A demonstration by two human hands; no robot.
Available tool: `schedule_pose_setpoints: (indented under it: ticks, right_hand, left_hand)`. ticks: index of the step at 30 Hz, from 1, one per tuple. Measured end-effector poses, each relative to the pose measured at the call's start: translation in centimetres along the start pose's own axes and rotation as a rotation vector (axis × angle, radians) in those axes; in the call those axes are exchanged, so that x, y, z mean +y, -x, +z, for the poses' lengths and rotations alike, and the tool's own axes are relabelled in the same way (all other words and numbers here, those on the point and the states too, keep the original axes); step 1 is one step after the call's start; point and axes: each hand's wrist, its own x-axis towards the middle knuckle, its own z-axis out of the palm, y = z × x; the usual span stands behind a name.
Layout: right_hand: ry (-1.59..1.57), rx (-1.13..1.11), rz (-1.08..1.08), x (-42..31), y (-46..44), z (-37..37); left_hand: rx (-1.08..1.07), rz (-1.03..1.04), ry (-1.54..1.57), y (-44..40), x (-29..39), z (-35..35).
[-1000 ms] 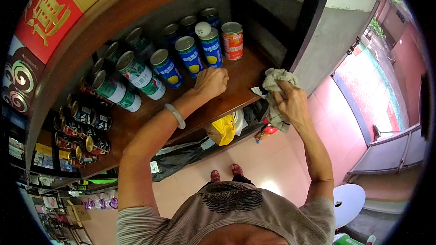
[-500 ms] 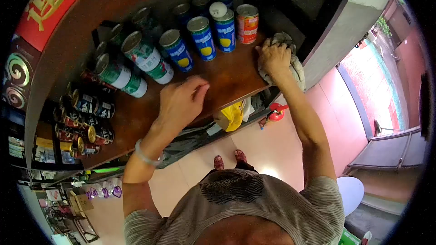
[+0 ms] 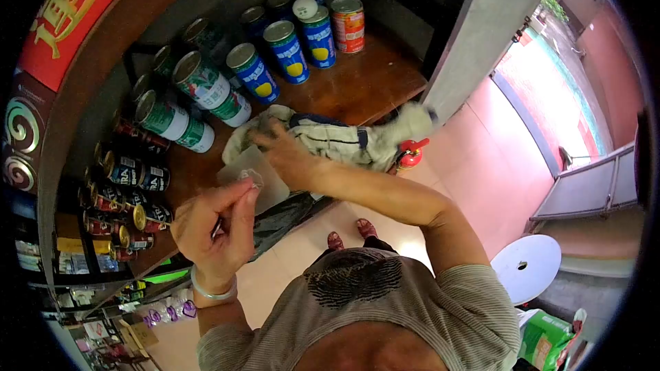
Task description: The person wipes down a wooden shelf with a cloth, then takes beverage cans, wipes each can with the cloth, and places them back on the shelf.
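Note:
My left hand (image 3: 216, 230), with a bracelet at the wrist, is raised at the shelf's front edge, its thumb and fingers pinched on a frosted translucent plastic piece (image 3: 273, 189) whose exact kind I cannot make out. Just beyond it, my right hand (image 3: 283, 154), slightly blurred, grips a grey-white cloth (image 3: 330, 139) with dark stripes. The cloth trails right along the brown shelf (image 3: 385, 72), its far end smeared by motion. Behind the hands stand blue cans (image 3: 287, 51), an orange can (image 3: 348, 25) and stacked green-and-white cans (image 3: 212, 89). A white ball (image 3: 305, 7) rests on one blue can.
Dark and red cans (image 3: 141, 173) are stacked at the shelf's left end. A red fire extinguisher (image 3: 411, 154) is on the floor below the front edge. To the right are a grey wall edge (image 3: 474, 27) and a round white disc (image 3: 526, 269).
My right hand has swept the cloth from the shelf's right end leftward to the front middle. My left hand has drawn back toward me and now has the translucent plastic piece in its pinch.

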Motion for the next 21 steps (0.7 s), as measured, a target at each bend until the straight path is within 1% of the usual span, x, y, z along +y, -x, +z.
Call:
schedule_pose_setpoints:
  ticks: [1, 2, 3, 4, 5, 6, 7, 8, 9, 11, 14, 17, 18, 20, 21]
  right_hand:
    - [0.046, 0.036, 0.038, 0.1, 0.7, -0.7]
    - [-0.060, -0.134, 0.178, 1.4, 1.4, -1.6]
    - [-0.079, -0.181, 0.270, 3.0, 3.3, -2.6]
    - [-0.176, -0.144, 0.473, 4.7, 4.4, -1.5]
    - [-0.114, -0.212, 0.562, 6.2, 6.1, -2.3]
    - [0.054, -0.066, 0.652, 8.0, 7.7, 0.0]
    - [0.067, -0.109, 0.745, 9.3, 9.0, -0.6]
    - [0.174, -0.053, 0.845, 10.7, 9.8, 0.3]
    - [0.204, 0.095, 0.923, 11.5, 10.3, 0.6]
    - [0.192, 0.123, 0.949, 12.9, 10.5, 1.1]
    - [0.303, 0.033, 0.963, 15.1, 8.8, 1.0]
    - [0.193, 0.045, 0.934, 20.4, 7.8, 2.2]
    - [0.026, -0.026, 0.926, 22.6, 7.3, 2.3]
    - [-0.014, 0.081, 0.882, 25.2, 6.4, 3.7]
    - [-0.034, 0.133, 0.860, 25.5, 6.1, 3.0]
  left_hand:
    - [0.010, 0.014, 0.027, 0.0, 0.2, 0.1]
    - [-0.003, -0.014, 0.029, 0.2, 0.1, 0.1]
    - [-0.010, -0.042, 0.028, 0.5, -0.1, 0.3]
    - [-0.013, -0.072, 0.023, 0.8, -0.5, 0.4]
    - [-0.015, -0.104, 0.015, 1.1, -0.8, 0.4]
    - [-0.019, -0.121, -0.017, 1.5, -1.2, 0.1]
    - [-0.023, -0.137, -0.047, 2.1, -1.8, -0.5]
    - [-0.027, -0.149, -0.076, 2.6, -2.3, -1.0]
    - [-0.013, -0.175, -0.111, 3.0, -2.7, -1.5]
    - [0.012, -0.224, -0.178, 4.0, -3.3, -2.4]
    - [0.017, -0.256, -0.245, 5.1, -3.5, -3.2]
    - [0.024, -0.303, -0.267, 5.8, -3.2, -3.0]
    - [0.019, -0.329, -0.278, 6.0, -3.0, -3.0]
    - [0.032, -0.357, -0.302, 6.3, -2.9, -2.3]
    - [0.048, -0.367, -0.292, 6.4, -3.1, -1.9]
